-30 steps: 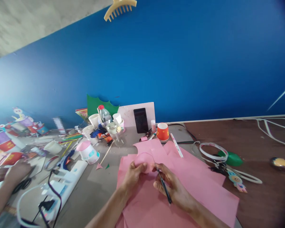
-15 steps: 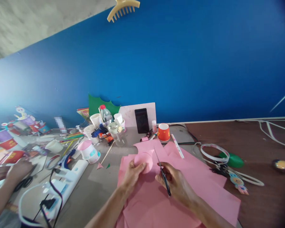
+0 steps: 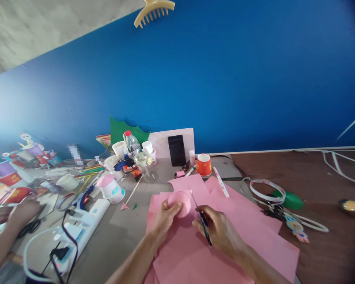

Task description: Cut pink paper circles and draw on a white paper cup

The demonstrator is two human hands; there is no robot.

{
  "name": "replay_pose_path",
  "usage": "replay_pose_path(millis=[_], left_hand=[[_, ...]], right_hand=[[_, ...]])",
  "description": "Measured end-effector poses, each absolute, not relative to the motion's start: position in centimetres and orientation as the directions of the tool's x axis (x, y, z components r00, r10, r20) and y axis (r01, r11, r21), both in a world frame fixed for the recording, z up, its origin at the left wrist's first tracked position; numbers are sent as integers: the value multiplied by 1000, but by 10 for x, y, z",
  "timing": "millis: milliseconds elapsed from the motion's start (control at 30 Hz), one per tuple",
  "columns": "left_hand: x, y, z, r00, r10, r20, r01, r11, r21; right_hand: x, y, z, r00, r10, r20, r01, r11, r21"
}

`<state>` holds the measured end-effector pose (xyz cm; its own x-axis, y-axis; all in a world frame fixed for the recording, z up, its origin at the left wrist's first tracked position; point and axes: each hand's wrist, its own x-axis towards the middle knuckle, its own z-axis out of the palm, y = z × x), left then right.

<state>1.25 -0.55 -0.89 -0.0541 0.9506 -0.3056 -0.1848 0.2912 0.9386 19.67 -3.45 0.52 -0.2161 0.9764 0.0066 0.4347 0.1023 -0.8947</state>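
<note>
Matt pink paper sheets (image 3: 192,258), smooth paper disc (image 3: 185,202), scissors (image 3: 205,230) with metal blades and dark plastic-looking handles, smooth red paper cup (image 3: 204,165), clear glass-like jar (image 3: 148,170), white plastic power strip (image 3: 90,225), wood-look brown tabletop (image 3: 322,177), smooth blue wall (image 3: 239,79)

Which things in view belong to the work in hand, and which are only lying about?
Seemingly in use:
- pink disc, in the left hand
- scissors, in the right hand
- pink sheets, beneath

Apparently lying about:
- red cup
- bottle
- jar
- charm
</note>
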Motion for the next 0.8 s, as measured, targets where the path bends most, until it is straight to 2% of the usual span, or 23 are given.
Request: replay_pose_path(millis=[267,500,800], left_hand=[[11,-6,-10,-93,941,-324,-104,315,944],[9,-5,-11,-164,953,-256,43,266,963],[16,-8,2,-86,970,-228,-14,227,974]], right_hand=[[196,-36,8,-230,973,-6,466,105,-879],[196,-35,6,-239,971,-6,477,112,-872],[195,-37,8,-235,972,1,471,115,-875]])
